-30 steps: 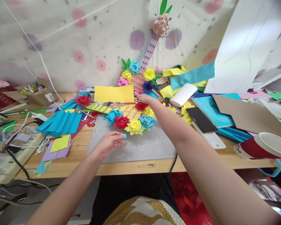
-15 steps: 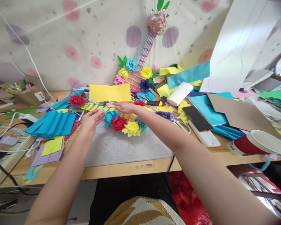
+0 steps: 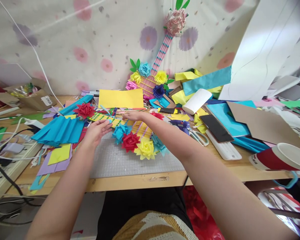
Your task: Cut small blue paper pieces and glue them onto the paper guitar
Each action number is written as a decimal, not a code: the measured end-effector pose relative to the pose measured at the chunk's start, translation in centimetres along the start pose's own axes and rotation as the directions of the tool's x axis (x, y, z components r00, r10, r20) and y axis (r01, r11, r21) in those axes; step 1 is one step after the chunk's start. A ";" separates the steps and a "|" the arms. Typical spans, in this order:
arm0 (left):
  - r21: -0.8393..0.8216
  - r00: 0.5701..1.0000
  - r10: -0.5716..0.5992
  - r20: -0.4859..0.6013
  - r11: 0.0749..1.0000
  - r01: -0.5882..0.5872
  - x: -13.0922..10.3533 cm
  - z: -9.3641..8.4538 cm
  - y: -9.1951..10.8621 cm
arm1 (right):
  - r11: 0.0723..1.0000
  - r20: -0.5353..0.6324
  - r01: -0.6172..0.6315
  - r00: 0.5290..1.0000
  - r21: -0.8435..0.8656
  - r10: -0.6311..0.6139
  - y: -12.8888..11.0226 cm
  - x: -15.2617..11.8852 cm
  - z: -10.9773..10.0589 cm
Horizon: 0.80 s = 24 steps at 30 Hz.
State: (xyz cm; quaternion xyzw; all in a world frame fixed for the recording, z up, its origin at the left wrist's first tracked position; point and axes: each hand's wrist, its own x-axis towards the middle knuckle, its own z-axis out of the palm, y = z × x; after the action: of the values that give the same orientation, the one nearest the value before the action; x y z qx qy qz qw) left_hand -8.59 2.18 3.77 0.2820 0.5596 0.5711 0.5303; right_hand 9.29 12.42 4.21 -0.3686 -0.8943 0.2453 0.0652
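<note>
A flower-covered paper guitar lies on the grey cutting mat (image 3: 110, 163). Its yellow neck (image 3: 107, 119) has green stripes and points left. Blue, red and yellow paper flowers (image 3: 145, 148) line the near edge of its body. My left hand (image 3: 98, 132) is closed at the neck, fingers pressed together, with a small blue bit at the fingertips. My right hand (image 3: 133, 115) reaches across the body to its far side. Its fingers are drawn together, and what they hold is hidden. My right forearm covers part of the body.
A second, pink-necked paper guitar (image 3: 160, 55) leans on the wall. Pleated blue paper (image 3: 61, 131) and a red paper flower (image 3: 85, 110) lie left. To the right are a glue gun (image 3: 180, 125), scissors (image 3: 200, 137), a phone (image 3: 216, 128) and a paper cup (image 3: 270, 158).
The paper guitar has come nearer to me, its flowers lower in view and more of its striped neck showing. Both hands stay close to it. The camera view has shifted slightly.
</note>
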 end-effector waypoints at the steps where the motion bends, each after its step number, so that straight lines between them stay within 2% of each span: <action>1: 0.026 0.999 -0.008 0.042 1.000 0.007 -0.7 -0.3 0.2 | 1.000 0.035 0.010 0.999 0.006 -0.010 -0.2 -0.4 0.1; 3: 0.104 0.996 -0.030 0.080 0.994 0.022 -1.8 -0.9 0.6 | 1.000 0.085 0.015 0.996 0.007 -0.015 -1.0 -0.9 0.4; 6: 0.152 0.999 0.005 0.032 0.988 -0.009 -2.4 -1.7 1.0 | 1.000 0.087 -0.006 0.996 -0.011 0.007 -2.7 -0.8 1.1; 9: 0.127 0.997 0.075 -0.004 0.989 -0.074 -1.8 -2.0 1.5 | 0.996 0.068 -0.060 0.996 -0.061 0.065 -4.9 0.1 1.9; 12: 0.103 0.986 0.163 -0.022 0.982 -0.160 -1.1 -1.9 2.1 | 0.989 0.066 -0.059 0.995 -0.135 0.069 -6.7 1.0 2.6; 15: 0.064 0.971 0.237 -0.032 0.970 -0.235 -0.9 -1.6 2.8 | 0.972 0.078 -0.097 0.990 -0.214 0.116 -7.7 1.5 3.4; 17: 0.019 0.960 0.279 -0.040 0.960 -0.278 -1.0 -1.3 3.4 | 0.960 0.039 -0.131 0.989 -0.247 0.145 -7.9 1.4 3.5; 21: -0.064 0.917 0.384 -0.108 0.918 -0.392 -1.6 -0.9 5.4 | 0.957 -0.116 -0.158 0.984 -0.243 0.134 -7.8 0.6 2.5; 24: -0.068 0.842 0.529 -0.107 0.841 -0.537 -2.1 -0.2 7.0 | 0.965 -0.122 -0.091 0.991 -0.247 0.063 -8.1 -0.4 1.8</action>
State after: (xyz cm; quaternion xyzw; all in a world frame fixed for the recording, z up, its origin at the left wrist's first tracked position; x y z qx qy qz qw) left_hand -10.20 1.51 10.83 0.3764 0.4529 0.7334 0.3396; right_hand 3.95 6.47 6.64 -0.4217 -0.8980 0.1108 0.0586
